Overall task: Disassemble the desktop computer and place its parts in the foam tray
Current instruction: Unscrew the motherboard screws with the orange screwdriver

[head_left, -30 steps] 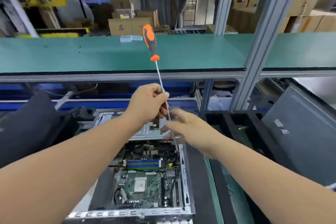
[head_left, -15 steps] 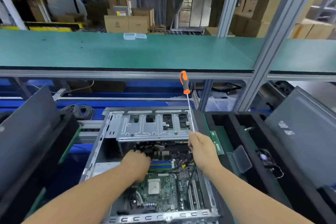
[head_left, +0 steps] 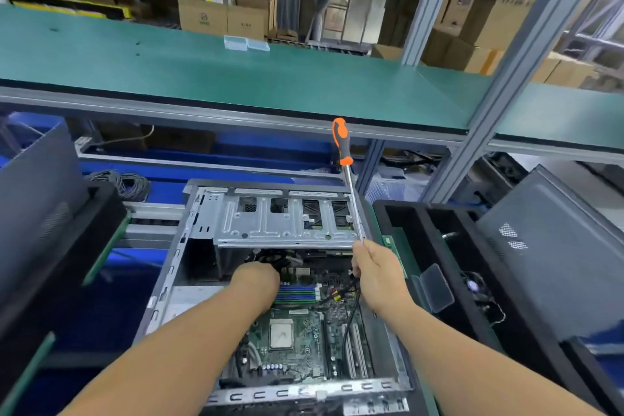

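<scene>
Inside the open computer case (head_left: 189,246), the left hand (head_left: 258,280) reaches below the drive cage, grip unclear; the right hand (head_left: 380,275) grasps an upright screwdriver (head_left: 351,192) beside the foam tray (head_left: 405,213).

Your left hand (head_left: 258,280) hides its own fingers inside the computer case (head_left: 202,223), so its grip can't be read. The screwdriver (head_left: 349,186) tip seems buried in your right hand (head_left: 378,275).

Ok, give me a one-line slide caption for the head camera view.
Left hand reaches into the open computer case while the right hand holds a screwdriver by its shaft.
</scene>
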